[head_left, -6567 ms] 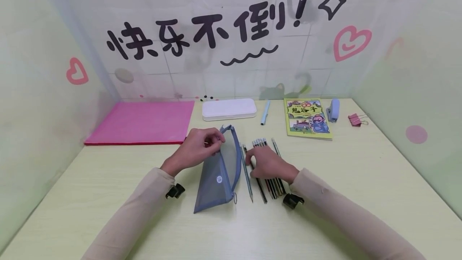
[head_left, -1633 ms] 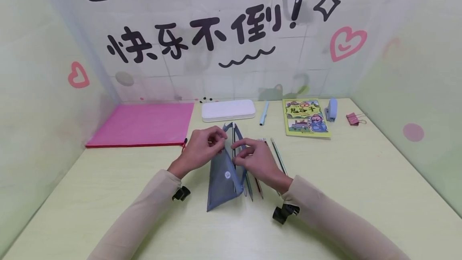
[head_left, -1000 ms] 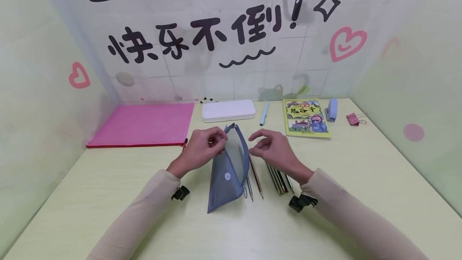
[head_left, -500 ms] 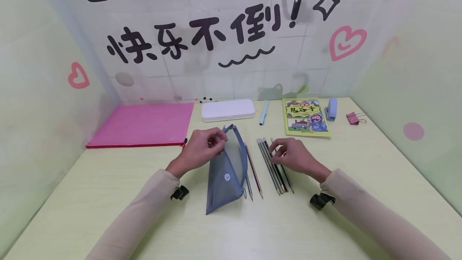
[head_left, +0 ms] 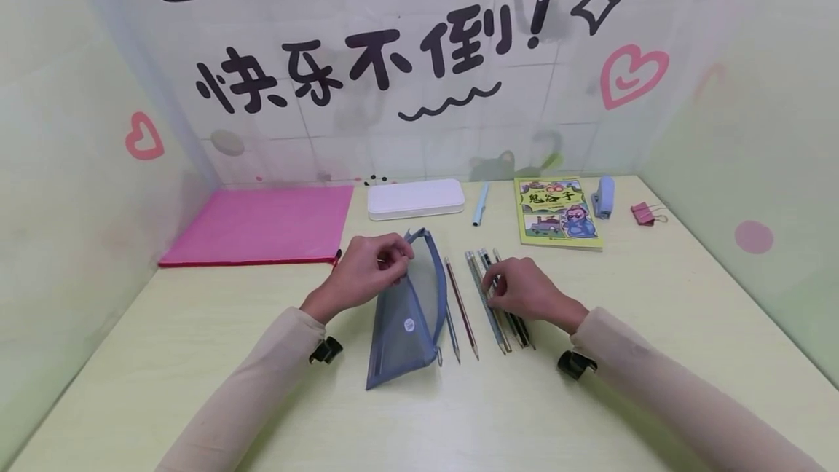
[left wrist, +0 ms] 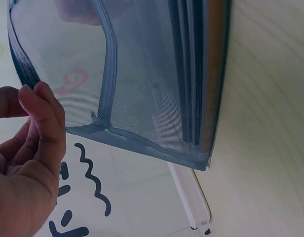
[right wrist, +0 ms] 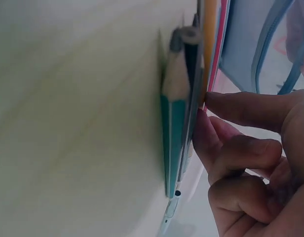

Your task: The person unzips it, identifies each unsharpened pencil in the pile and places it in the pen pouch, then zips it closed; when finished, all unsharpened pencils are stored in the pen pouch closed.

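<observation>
My left hand (head_left: 360, 268) pinches the zipper edge of a blue mesh pencil case (head_left: 396, 344), holding its mouth apart. Through the mesh in the left wrist view, several dark pencils (left wrist: 189, 74) show inside; an orange-brown pencil (left wrist: 213, 74) lies along the case's side. Over a row of pencils (head_left: 488, 304) is my right hand (head_left: 527, 288), thumb and finger pinching at one of them; which one is partly hidden. A green pencil (right wrist: 174, 143) and a yellow one (right wrist: 209, 44) show close to those fingertips. A dark red pencil (head_left: 462, 308) and a blue pencil (head_left: 452, 333) lie beside the case.
Along the back stand a pink folder (head_left: 262, 224), a white box (head_left: 416, 199), a light blue pen (head_left: 481, 204), a yellow book (head_left: 557, 213), a blue stapler (head_left: 604, 198) and a pink binder clip (head_left: 644, 214). Walls enclose the table's back and sides.
My right hand let a black pencil go into the case, moved right across the table and came down on the row of pencils. The left hand keeps its hold on the case edge.
</observation>
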The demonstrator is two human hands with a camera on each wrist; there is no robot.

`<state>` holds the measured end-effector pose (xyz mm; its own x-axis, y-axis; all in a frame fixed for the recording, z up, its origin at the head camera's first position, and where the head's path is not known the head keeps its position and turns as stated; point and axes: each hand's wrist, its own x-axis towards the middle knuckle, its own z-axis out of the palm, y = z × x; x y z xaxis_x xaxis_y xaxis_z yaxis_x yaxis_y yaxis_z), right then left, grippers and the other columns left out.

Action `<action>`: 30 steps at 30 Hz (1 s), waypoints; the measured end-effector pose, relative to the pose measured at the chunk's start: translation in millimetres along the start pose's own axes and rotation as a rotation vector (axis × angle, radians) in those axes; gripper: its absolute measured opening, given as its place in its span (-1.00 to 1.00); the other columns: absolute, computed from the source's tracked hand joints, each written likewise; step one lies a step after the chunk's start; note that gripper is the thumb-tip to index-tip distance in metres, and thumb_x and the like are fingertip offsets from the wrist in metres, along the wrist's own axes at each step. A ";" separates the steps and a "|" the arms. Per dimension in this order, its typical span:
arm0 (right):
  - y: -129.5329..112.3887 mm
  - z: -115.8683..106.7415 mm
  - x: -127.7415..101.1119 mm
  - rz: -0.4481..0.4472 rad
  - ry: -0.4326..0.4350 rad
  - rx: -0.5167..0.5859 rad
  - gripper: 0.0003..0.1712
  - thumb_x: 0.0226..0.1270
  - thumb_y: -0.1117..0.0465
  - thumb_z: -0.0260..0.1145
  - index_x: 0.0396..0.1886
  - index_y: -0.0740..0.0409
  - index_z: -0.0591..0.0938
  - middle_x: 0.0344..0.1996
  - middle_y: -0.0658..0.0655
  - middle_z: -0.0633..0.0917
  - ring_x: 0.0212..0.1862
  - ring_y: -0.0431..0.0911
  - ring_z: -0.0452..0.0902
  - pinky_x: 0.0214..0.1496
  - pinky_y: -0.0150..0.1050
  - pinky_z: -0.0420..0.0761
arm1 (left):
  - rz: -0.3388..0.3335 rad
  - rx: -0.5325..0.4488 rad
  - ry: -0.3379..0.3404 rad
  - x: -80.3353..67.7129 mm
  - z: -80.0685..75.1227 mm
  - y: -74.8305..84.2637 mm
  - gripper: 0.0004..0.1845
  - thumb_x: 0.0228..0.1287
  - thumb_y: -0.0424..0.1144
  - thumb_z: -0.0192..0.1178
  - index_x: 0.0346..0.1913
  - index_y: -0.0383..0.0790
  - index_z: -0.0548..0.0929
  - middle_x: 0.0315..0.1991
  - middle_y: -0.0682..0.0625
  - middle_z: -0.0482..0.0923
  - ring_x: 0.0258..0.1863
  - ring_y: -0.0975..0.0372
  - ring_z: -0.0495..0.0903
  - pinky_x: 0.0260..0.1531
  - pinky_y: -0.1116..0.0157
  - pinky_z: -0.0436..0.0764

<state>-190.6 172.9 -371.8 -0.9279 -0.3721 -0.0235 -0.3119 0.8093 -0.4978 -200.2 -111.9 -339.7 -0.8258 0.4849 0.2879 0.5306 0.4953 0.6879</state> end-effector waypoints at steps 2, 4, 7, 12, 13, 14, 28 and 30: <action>-3.6 0.5 1.3 -0.002 -0.018 -0.042 -0.88 0.11 0.33 0.43 -0.33 0.10 0.74 -0.50 0.03 0.71 -0.47 -0.19 0.53 -0.40 -0.34 0.52 | 0.005 0.004 0.000 0.1 -0.5 -0.4 -0.87 0.33 -0.40 0.15 -0.17 -0.27 0.69 -0.47 -0.02 0.66 -0.56 0.32 0.55 -0.45 0.41 0.64; -7.3 1.6 3.3 -0.013 -0.040 -0.083 -0.89 0.11 0.30 0.45 -0.33 0.08 0.73 -0.47 0.04 0.73 -0.48 -0.20 0.54 -0.42 -0.35 0.52 | 0.005 0.007 0.002 0.1 -0.8 -0.5 -0.87 0.33 -0.40 0.15 -0.17 -0.26 0.69 -0.47 -0.02 0.66 -0.56 0.32 0.55 -0.45 0.41 0.63; -12.0 3.9 6.8 -0.014 -0.076 -0.116 -0.87 0.10 0.28 0.46 -0.32 0.06 0.72 -0.45 0.05 0.72 -0.51 -0.20 0.52 -0.45 -0.35 0.49 | -0.002 0.008 -0.001 -0.4 -0.7 -0.8 -0.87 0.33 -0.40 0.15 -0.17 -0.26 0.69 -0.47 -0.01 0.65 -0.55 0.32 0.54 -0.45 0.42 0.63; -15.8 7.1 11.2 0.014 -0.083 -0.086 -0.81 0.01 0.38 0.42 -0.34 0.08 0.71 -0.41 0.10 0.66 -0.56 -0.17 0.44 -0.50 -0.34 0.41 | -0.004 0.012 -0.004 -0.4 0.0 -1.3 -0.86 0.32 -0.40 0.14 -0.17 -0.25 0.69 -0.47 -0.01 0.64 -0.54 0.30 0.54 -0.46 0.42 0.62; -15.8 7.3 11.9 0.019 -0.080 -0.077 -0.79 -0.02 0.41 0.40 -0.35 0.08 0.71 -0.38 0.11 0.66 -0.56 -0.16 0.42 -0.51 -0.34 0.39 | -0.002 0.014 -0.003 -0.3 0.0 -1.5 -0.86 0.32 -0.40 0.14 -0.17 -0.25 0.69 -0.46 -0.01 0.64 -0.54 0.30 0.54 -0.46 0.42 0.62; -16.0 7.0 12.6 0.026 -0.083 -0.065 -0.78 -0.04 0.42 0.39 -0.35 0.09 0.71 -0.36 0.12 0.65 -0.57 -0.16 0.40 -0.52 -0.34 0.38 | 0.000 0.014 -0.003 -0.2 0.0 -1.7 -0.86 0.32 -0.41 0.14 -0.17 -0.25 0.69 -0.46 -0.01 0.65 -0.54 0.30 0.54 -0.47 0.42 0.62; -32.9 -17.4 16.7 0.076 -0.019 0.359 -0.67 0.12 0.29 0.42 -0.07 0.12 0.71 -0.54 0.10 0.75 -0.48 -0.03 0.56 -0.45 -0.28 0.44 | 0.000 0.002 0.015 1.2 1.7 -1.5 -0.87 0.32 -0.40 0.15 -0.17 -0.25 0.69 -0.47 -0.01 0.66 -0.55 0.31 0.55 -0.45 0.41 0.63; -40.9 -15.8 19.4 0.074 0.040 0.408 -0.67 0.14 0.26 0.43 -0.05 0.09 0.71 -0.51 0.12 0.76 -0.48 -0.02 0.55 -0.46 -0.28 0.42 | -0.006 -0.002 0.021 1.7 2.7 -1.5 -0.87 0.33 -0.39 0.16 -0.17 -0.25 0.69 -0.47 -0.02 0.66 -0.55 0.31 0.56 -0.44 0.42 0.64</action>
<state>-199.1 139.8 -338.2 -0.9546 -0.2947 -0.0426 -0.1447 0.5840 -0.7988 -201.9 -109.9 -342.1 -0.8327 0.4669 0.2975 0.5252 0.4963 0.6912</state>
